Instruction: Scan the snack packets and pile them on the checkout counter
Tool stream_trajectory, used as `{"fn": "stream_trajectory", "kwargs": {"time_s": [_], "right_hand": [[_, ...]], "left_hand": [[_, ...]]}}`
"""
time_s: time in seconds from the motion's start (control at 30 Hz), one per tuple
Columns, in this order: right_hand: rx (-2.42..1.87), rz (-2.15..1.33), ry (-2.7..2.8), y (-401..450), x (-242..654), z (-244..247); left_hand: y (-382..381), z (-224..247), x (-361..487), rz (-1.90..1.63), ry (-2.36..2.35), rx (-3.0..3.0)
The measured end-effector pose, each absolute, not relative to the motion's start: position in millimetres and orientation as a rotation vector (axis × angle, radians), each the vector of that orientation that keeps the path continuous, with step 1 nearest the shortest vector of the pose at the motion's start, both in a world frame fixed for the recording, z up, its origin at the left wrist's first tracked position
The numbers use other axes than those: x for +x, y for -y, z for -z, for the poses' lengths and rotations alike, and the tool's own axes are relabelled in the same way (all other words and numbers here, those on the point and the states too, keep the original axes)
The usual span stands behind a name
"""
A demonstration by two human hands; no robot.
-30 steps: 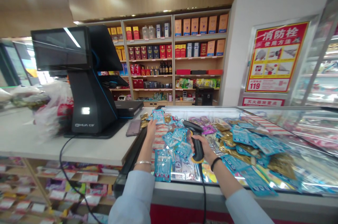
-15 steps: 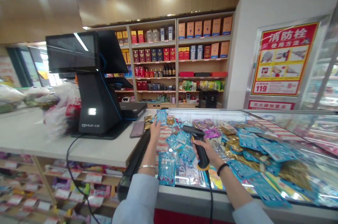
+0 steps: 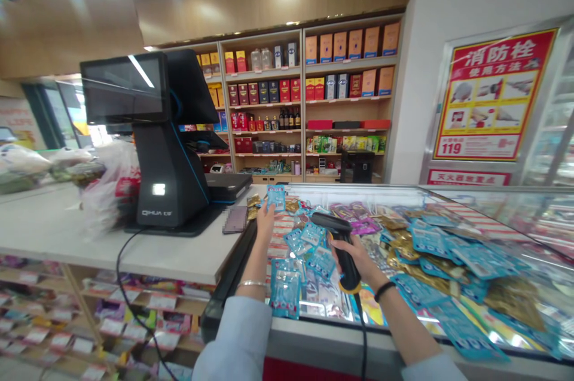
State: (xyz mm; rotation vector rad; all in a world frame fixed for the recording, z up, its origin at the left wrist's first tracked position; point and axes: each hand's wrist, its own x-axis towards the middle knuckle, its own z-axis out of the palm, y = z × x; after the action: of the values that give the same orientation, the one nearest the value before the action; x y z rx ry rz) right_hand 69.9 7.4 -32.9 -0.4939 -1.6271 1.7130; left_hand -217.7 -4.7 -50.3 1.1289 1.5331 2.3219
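Note:
My left hand (image 3: 265,222) is closed on a small blue snack packet (image 3: 275,197), held up near the far left corner of the glass case. A black barcode scanner (image 3: 345,255) with yellow trim is gripped in my right hand (image 3: 356,255), its head pointing left and its cable hanging down over the front edge. Between and below my hands, several blue packets (image 3: 286,288) lie on the glass. To the right spreads a heap of blue packets (image 3: 470,255) and gold packets (image 3: 513,303). Purple packets (image 3: 364,225) lie behind the scanner.
A black cash-register terminal (image 3: 155,171) stands on the white counter (image 3: 179,255) at left, beside plastic bags (image 3: 112,183). Its cable hangs in front of the counter. A dark flat item (image 3: 235,219) lies at the counter's edge. Shelves of boxed goods (image 3: 264,93) line the back wall.
The view has shifted slightly. My left hand still holds up the blue packet, and my right hand still grips the scanner in nearly the same place.

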Motion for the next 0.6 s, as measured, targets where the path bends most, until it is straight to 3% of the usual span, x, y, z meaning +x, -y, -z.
{"fn": "stream_trajectory", "kwargs": {"time_s": [0.33, 0.6], "right_hand": [[-0.498, -1.772, 1.472, -14, 69, 39], [-0.476, -1.865, 1.206, -14, 78, 36]], "left_hand": [[13, 41, -206, -2.293, -1.504, 1.042], [19, 33, -185, -2.045, -1.646, 0.965]]}}
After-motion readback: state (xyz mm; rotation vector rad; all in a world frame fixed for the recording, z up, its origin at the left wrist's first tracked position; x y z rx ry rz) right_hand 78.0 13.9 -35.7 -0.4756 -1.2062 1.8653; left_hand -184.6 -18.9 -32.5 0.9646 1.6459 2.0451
